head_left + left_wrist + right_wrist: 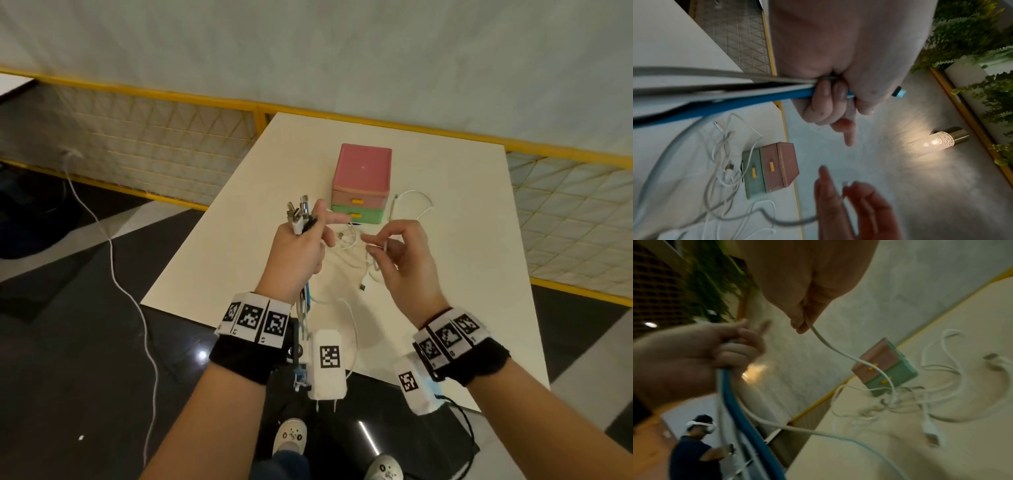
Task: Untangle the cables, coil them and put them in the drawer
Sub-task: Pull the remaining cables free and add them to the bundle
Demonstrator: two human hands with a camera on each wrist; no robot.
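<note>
Left hand: our left hand is up above the table, fingers curled round a bunch of cables with the index finger poking out. We can see a blue cable in there plus a few grey and white ones.

Plug ends: the connector ends stick up out of the top of our left fist, a little cluster of metal tips. In the left wrist view the blue one's plug pokes out past the thumb.

Right hand: our right hand pinches one thin white cable between thumb and forefinger; the other fingers are loosely curled and not holding anything.

That cable: from the pinch it runs down into the tangle on the table, right in front of the drawer box.

Tangle: still a knotty mess of white cables lying on the white table, with a loop trailing off to the right of the box and a loose plug near our right hand.

Drawer box: small unit, pink drawer on top of a green drawer, yellow handles, both look closed from here. It sits mid-table, just behind the tangle.

Background: another person wearing a headset shows in the right wrist view, and a wall lamp is lit in the left wrist view.
</note>
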